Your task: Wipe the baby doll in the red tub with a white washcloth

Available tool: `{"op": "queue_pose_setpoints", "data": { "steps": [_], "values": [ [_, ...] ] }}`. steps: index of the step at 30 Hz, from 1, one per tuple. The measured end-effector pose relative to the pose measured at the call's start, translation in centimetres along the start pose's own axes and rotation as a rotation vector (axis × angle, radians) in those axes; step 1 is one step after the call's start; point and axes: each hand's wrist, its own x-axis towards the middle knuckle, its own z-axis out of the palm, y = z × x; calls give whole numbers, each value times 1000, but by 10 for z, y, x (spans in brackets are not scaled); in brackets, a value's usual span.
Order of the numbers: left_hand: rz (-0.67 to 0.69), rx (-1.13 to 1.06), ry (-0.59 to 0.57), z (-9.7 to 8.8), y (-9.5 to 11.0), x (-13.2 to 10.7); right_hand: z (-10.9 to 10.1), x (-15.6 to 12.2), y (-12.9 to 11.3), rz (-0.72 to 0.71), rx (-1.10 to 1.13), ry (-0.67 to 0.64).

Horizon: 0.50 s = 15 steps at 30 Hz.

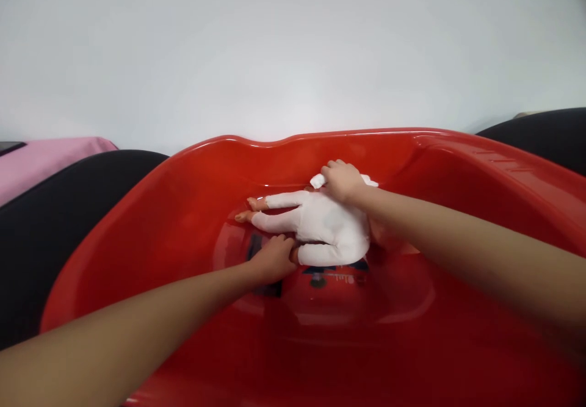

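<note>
A baby doll [320, 224] in a white long-sleeved suit lies in the red baby bathtub [183, 212], its bare feet toward the left. My left hand [274, 259] is closed round the doll's hand, at the cuff of the near sleeve. At the doll's far side, my right hand [342, 180] grips a piece of white cloth [317, 181] that shows on both sides of the fingers. Whether that cloth is separate or part of the suit, I cannot tell. The doll's head is mostly hidden behind my right forearm.
Dark printed pictures mark the tub floor, and its glossy surface looks wet. Black rounded surfaces [82, 205] flank the tub. Pink cloth [55, 160] lies at the left with a dark flat object [10, 147] on it. A pale wall [284, 47] rises behind.
</note>
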Motion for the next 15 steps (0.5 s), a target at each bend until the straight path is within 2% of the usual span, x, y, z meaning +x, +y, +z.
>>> {"op": "queue_pose_setpoints", "data": {
  "steps": [3,6,9,12,14,15],
  "values": [
    [-7,42,2,4,-2,-2,7,14,-10,22,24,-132],
    [-24,115,-8,0,1,-3,15,27,-18,60,35,-209],
    [-52,170,-65,-18,10,-1,22,33,-22,76,53,-245],
    [-83,144,-184,-43,18,5,26,31,-25,65,79,-285],
    [-76,152,-168,-58,20,10,27,28,-26,57,99,-315],
    [-67,173,-112,-63,20,12,28,26,-27,55,108,-329]
  ]
}}
